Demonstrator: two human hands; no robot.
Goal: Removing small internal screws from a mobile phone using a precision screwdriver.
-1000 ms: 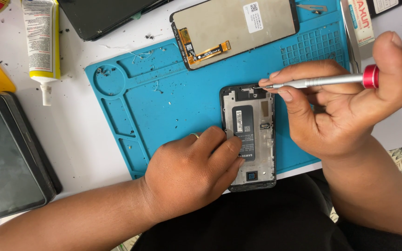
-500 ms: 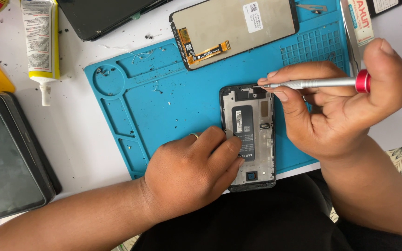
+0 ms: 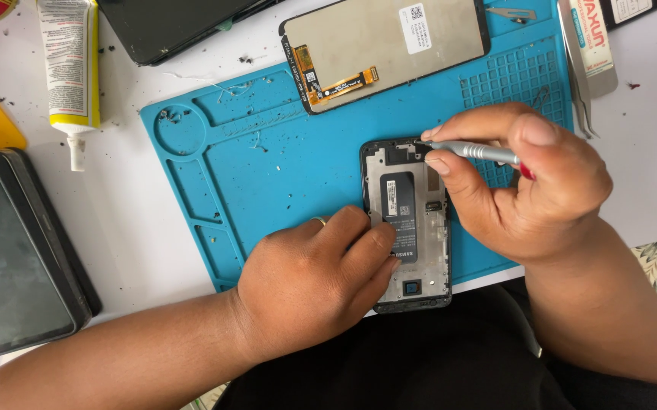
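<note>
The opened phone frame (image 3: 410, 228) lies upright along the near edge of the blue work mat (image 3: 283, 152), its lower end overhanging that edge toward the person's lap. The left hand (image 3: 315, 285) rests on the frame's lower left side, fingers curled together and pressing down on it; a ring shows on one finger. The right hand (image 3: 522, 186) is closed around a slim silver screwdriver (image 3: 474, 151), whose tip touches the frame's top right corner. The grip is firm, thumb over the shaft.

A detached screen panel (image 3: 385, 45) lies face down at the far edge of the mat, well apart from the frame, with an orange flex cable showing. Open mat remains to the left of the frame, scattered with dark specks. Tweezers (image 3: 581, 80) lie at the mat's far right corner. On the white worktop (image 3: 127, 205), a glue tube (image 3: 70, 68) sits near the far left, and a dark tablet-like device (image 3: 13, 250) occupies the left edge.
</note>
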